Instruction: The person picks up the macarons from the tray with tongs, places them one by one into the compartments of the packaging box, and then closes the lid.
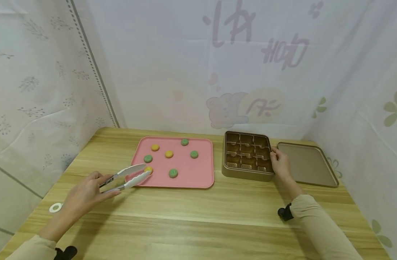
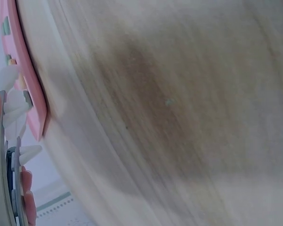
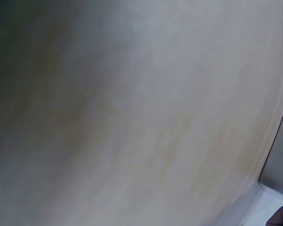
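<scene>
Seven small round pieces, three yellow and four green, lay apart on a pink rectangular tray (image 1: 198, 177) towards the left of the wooden tabletop (image 1: 191, 234), a spacing that probably let each be reached singly. The left hand (image 1: 87, 191) gripped silver metal tongs with white tips (image 1: 136, 179) between thumb and fingers, spread enough for the arms to stand parted. Their tips came to either side of the yellow piece (image 1: 148, 168) nearest the tray's front left corner; whether they touched it, I cannot tell. Nearer the tabletop's back right corner stood a bronze-coloured square box with nine compartments (image 1: 248, 174). The right hand (image 1: 281, 165) held its right wall, fingers bent at the rim, presumably to steady it. Just beyond, a flat bronze-coloured rimmed panel (image 1: 310, 164) lay by the tabletop's right edge, seemingly set aside to leave the compartments uncovered.
</scene>
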Demonstrator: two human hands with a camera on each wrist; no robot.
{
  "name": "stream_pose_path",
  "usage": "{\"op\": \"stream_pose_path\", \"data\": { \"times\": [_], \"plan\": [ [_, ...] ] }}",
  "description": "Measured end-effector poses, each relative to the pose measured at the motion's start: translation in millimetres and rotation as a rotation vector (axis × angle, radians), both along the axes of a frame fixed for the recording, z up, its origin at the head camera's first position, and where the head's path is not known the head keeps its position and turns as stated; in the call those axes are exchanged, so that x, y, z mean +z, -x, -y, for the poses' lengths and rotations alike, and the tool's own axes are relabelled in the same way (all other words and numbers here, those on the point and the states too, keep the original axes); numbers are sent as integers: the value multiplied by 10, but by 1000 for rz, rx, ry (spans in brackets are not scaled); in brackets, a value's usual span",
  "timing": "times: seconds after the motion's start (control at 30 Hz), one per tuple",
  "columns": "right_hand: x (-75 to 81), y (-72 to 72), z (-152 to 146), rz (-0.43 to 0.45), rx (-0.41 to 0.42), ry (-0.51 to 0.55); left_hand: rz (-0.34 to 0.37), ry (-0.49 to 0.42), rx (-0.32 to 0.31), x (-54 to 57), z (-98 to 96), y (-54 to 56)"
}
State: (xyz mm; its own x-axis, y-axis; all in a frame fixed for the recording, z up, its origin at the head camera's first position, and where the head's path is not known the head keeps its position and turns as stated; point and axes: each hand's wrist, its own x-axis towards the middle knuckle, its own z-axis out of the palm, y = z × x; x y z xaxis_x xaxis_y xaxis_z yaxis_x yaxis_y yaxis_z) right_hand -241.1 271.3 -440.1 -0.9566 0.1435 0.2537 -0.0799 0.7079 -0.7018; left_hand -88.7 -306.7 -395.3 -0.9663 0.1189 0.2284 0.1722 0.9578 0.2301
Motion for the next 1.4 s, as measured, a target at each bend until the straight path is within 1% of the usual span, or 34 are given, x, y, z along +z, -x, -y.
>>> {"op": "stream_pose_path", "data": {
  "times": [0.17, 0.3, 0.53, 0.67, 0.9, 1.23, 1.4],
  "plan": [
    [14, -12, 0, 22, 2, 8, 34, 26, 10, 23, -23, 19],
    [18, -14, -5, 29, 2, 4, 48, 37, 4, 43, -34, 35],
    [5, -5, -12, 24, -3, 5, 20, 70, -24, 89, -58, 94],
    [0, -4, -14, 21, 7, 13, 6, 83, -33, 98, -65, 107],
    [3, -1, -19, 21, 16, 24, 32, 83, -24, 100, -69, 113],
    [10, 5, -19, 22, 14, 34, 44, 80, -23, 102, -75, 117],
    [10, 7, -17, 15, 13, 20, 65, 56, -10, 109, -82, 122]
  ]
}}
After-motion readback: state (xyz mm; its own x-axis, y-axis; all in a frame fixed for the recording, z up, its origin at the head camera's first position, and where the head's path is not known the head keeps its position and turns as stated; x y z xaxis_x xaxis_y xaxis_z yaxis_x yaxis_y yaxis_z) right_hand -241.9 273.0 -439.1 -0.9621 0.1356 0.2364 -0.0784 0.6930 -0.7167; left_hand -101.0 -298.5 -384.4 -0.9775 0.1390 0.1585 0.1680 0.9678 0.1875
